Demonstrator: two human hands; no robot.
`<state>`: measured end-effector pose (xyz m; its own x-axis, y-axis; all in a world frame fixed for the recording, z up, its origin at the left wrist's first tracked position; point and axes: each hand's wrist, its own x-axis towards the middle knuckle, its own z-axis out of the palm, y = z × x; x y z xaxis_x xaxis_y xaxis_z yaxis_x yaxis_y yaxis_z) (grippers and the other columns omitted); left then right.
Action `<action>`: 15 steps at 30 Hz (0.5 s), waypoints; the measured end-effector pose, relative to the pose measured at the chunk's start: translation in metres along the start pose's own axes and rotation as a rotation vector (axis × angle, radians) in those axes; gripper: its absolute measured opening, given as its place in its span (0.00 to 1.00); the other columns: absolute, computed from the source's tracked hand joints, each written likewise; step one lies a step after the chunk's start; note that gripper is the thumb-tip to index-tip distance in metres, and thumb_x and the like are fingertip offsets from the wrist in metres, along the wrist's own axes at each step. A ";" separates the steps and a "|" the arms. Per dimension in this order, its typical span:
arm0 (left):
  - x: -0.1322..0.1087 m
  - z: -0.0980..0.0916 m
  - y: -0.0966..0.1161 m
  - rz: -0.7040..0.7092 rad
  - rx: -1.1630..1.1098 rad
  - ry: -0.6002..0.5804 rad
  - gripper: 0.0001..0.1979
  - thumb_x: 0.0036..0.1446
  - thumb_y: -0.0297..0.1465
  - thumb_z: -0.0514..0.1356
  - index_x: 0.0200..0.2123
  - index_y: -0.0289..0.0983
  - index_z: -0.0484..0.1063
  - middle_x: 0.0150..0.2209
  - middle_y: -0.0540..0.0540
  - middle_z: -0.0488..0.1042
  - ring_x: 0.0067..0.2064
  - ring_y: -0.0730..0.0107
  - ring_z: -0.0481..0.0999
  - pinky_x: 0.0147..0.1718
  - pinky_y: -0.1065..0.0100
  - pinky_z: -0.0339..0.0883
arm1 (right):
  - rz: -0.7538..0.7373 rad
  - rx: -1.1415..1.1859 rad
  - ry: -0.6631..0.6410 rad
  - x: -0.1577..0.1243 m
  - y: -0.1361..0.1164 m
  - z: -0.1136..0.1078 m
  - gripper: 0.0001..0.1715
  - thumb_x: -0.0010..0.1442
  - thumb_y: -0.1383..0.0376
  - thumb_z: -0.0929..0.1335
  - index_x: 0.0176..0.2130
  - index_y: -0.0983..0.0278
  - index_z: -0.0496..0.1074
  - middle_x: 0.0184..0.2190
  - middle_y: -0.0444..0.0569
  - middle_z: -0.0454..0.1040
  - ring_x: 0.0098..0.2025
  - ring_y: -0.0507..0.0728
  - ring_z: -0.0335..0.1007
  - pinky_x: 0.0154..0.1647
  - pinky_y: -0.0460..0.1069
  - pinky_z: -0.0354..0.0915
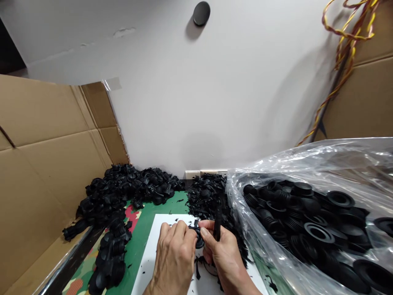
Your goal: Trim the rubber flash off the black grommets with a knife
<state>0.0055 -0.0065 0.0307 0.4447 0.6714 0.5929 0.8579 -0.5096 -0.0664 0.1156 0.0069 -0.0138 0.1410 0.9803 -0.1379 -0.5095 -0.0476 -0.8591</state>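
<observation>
My left hand [176, 254] is closed on a small round black rubber part [199, 241] above a white board [158, 223]. My right hand [225, 252] meets it from the other side, thumb and forefinger pinched at the part's edge. A slim black tool [217, 223] stands up between the right-hand fingers; its working end is hidden, so its kind cannot be told. Black rubber scraps [198, 270] lie on the board below my hands.
Ribbed black rubber parts [135, 184] are heaped at the back left, with a row of more [110, 258] in front. Trimmings [205, 194] pile up behind the board. An open clear plastic bag [245, 213] of rubber parts fills the right. A cardboard sheet [52, 147] stands left.
</observation>
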 end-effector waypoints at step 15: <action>-0.001 0.012 -0.001 -0.113 -0.185 0.024 0.12 0.53 0.20 0.48 0.23 0.38 0.64 0.23 0.46 0.68 0.25 0.63 0.65 0.24 0.65 0.57 | -0.231 -0.296 0.101 0.000 -0.006 -0.002 0.15 0.42 0.56 0.72 0.28 0.65 0.75 0.24 0.49 0.76 0.28 0.59 0.71 0.29 0.50 0.67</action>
<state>0.0075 0.0002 0.0206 0.3402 0.7177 0.6077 0.8391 -0.5233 0.1484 0.1208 0.0065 -0.0095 0.3138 0.9486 0.0402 -0.1900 0.1043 -0.9762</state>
